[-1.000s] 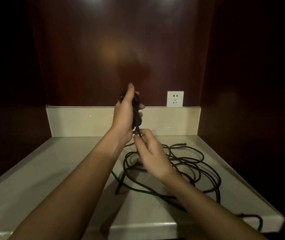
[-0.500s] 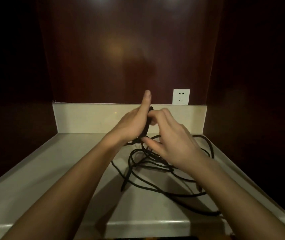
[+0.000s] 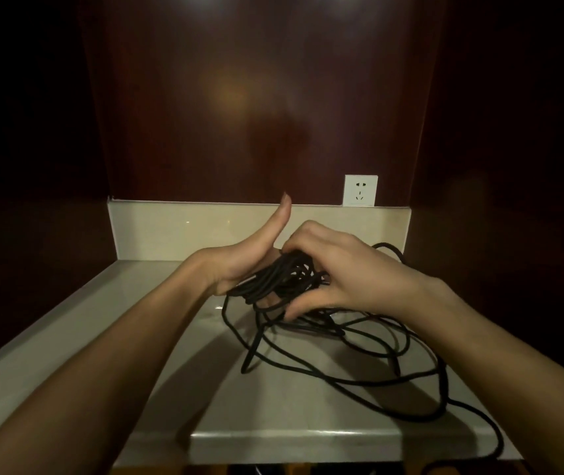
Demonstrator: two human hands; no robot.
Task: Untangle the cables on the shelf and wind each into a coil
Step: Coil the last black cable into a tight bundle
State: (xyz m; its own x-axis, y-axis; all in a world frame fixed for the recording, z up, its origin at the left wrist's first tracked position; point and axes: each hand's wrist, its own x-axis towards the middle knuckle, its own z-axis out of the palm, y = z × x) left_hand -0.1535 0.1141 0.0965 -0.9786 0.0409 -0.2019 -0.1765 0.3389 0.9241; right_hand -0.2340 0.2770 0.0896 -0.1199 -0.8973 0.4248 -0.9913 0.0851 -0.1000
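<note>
Above the shelf (image 3: 68, 389) | left hand (image 3: 239, 265) flat, thumb up, coil (image 3: 280, 279) across palm | right hand (image 3: 349, 272) fingers (image 3: 294, 311) curled around coil

Your left hand (image 3: 239, 265) is held palm-up with the thumb pointing straight up, and the wound turns of the cable (image 3: 280, 279) lie across its palm; its fingers are hidden behind them. Your right hand (image 3: 345, 272) arches over the same bundle, fingers curled on top and thumb pinching from below. Both forearms reach in from the near edge and meet at the cable.
</note>
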